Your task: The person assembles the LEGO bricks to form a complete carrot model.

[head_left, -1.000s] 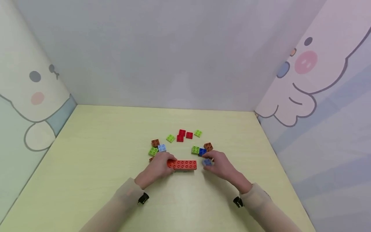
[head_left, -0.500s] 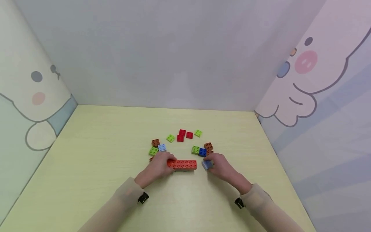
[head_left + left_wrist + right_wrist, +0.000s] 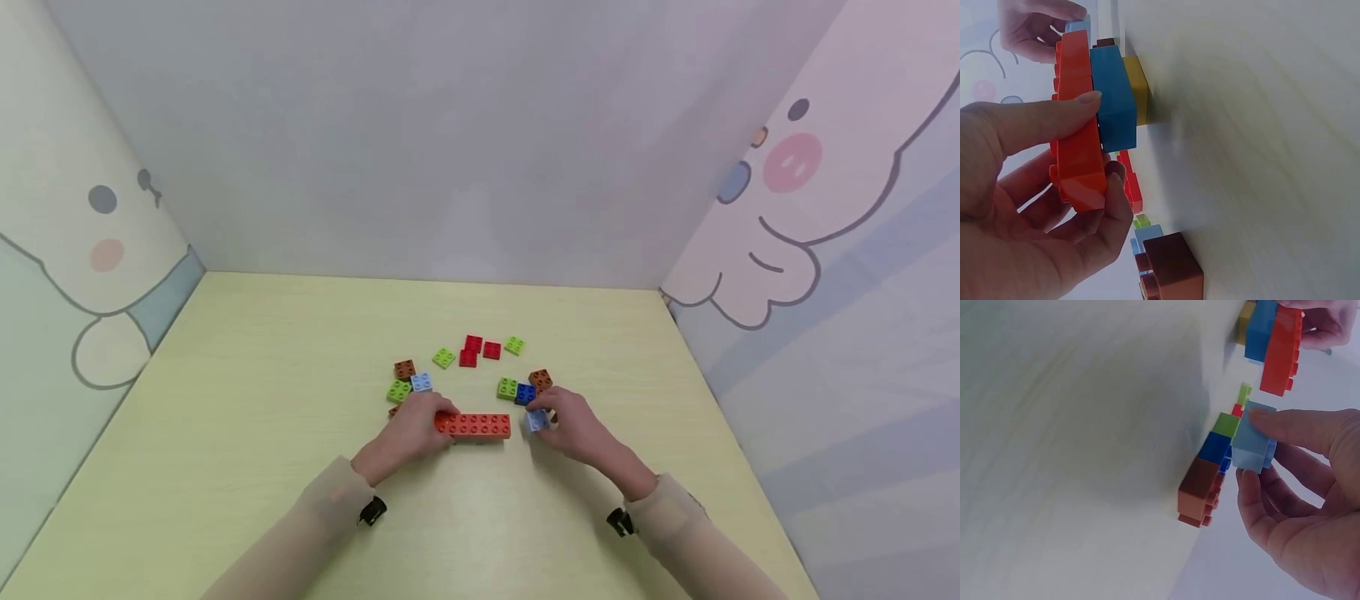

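Observation:
My left hand point(image 3: 412, 425) pinches the left end of a long red building brick point(image 3: 480, 426), thumb on its near side and fingers on its far side. Under the red brick, in the left wrist view, sit a blue brick point(image 3: 1113, 97) and, lowest, a yellow brick point(image 3: 1137, 87), forming a stack. To the right, my right hand point(image 3: 576, 427) holds a small light blue brick point(image 3: 1252, 439) between thumb and fingertips, studs facing up. A short gap separates it from the red brick's right end, and it hangs above the table in the right wrist view.
Beyond my right hand lie a green brick point(image 3: 507, 387), a dark blue brick point(image 3: 525, 394) and brown bricks point(image 3: 540, 380). By my left hand are another light blue brick point(image 3: 422, 382), a green one point(image 3: 399, 391) and a brown one point(image 3: 405, 369). Farther back lie red bricks point(image 3: 468, 358) and thin green ones point(image 3: 443, 358).
The light blue brick tipped in my right fingers half a second ago and has turned back, studs up. My left hand and the red brick stay almost in place.

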{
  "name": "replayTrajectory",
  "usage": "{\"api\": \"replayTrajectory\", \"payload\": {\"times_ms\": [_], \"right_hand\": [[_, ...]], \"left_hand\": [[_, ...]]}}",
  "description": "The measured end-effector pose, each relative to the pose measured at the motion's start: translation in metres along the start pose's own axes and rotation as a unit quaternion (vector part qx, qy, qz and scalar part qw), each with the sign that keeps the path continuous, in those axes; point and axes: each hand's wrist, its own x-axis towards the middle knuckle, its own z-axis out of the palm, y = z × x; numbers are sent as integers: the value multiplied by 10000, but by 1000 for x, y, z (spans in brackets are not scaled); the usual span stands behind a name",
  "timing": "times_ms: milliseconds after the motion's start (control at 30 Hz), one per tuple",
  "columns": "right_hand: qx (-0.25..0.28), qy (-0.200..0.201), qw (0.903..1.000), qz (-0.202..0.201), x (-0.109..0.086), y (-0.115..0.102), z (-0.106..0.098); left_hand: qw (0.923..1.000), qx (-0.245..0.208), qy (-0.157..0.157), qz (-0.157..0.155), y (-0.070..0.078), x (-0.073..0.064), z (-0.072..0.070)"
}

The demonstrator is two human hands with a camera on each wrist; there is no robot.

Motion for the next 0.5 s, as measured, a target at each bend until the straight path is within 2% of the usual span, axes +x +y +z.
{"api": "replayTrajectory", "payload": {"times_ms": [500], "right_hand": [[546, 142, 9984, -76, 2, -13, -8]], "left_hand": [[9999, -74, -28, -134, 1, 0, -1]]}}
